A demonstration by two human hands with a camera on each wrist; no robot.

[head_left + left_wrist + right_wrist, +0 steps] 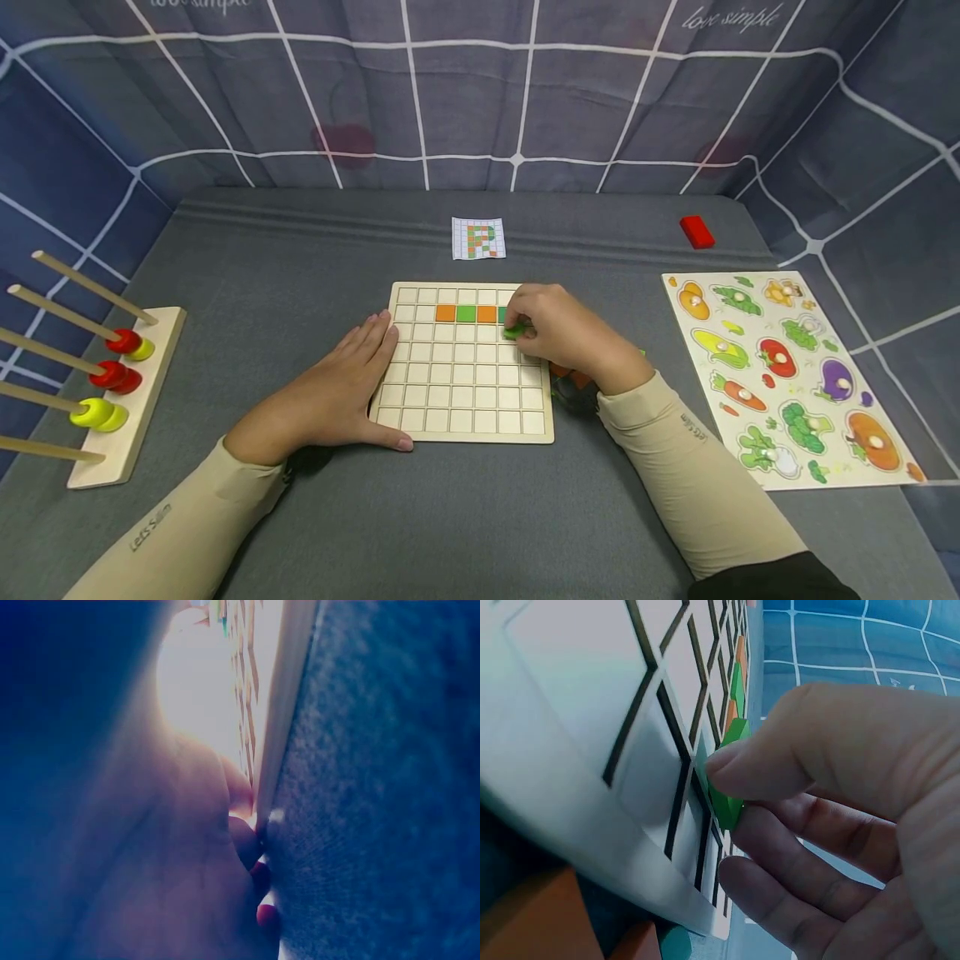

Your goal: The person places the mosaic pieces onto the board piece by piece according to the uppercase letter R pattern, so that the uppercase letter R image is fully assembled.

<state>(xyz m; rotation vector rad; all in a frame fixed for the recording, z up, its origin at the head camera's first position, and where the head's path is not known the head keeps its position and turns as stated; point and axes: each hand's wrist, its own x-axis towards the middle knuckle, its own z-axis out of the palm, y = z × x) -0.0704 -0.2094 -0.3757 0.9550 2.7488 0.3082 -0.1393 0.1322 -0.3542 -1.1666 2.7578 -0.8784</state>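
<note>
A pale wooden grid board (457,423) lies flat on the grey surface. Along its second row from the far edge sit orange tiles (446,313) and green tiles (466,313) side by side, the rightmost partly behind my right hand. My right hand (558,329) pinches a green tile (727,796) between thumb and fingers, over the board's right part. Straight fingers of my left hand (341,392) lie against the board's left edge, the thumb stretched near its front left corner. In the left wrist view, glare hides much of that hand.
Loose orange tiles (581,379) lie beside the board under my right wrist. Behind the board is a small pattern card (478,239). A vegetable puzzle (738,392) and a red block (697,232) are on the right; a peg stand (153,371) with rings is on the left.
</note>
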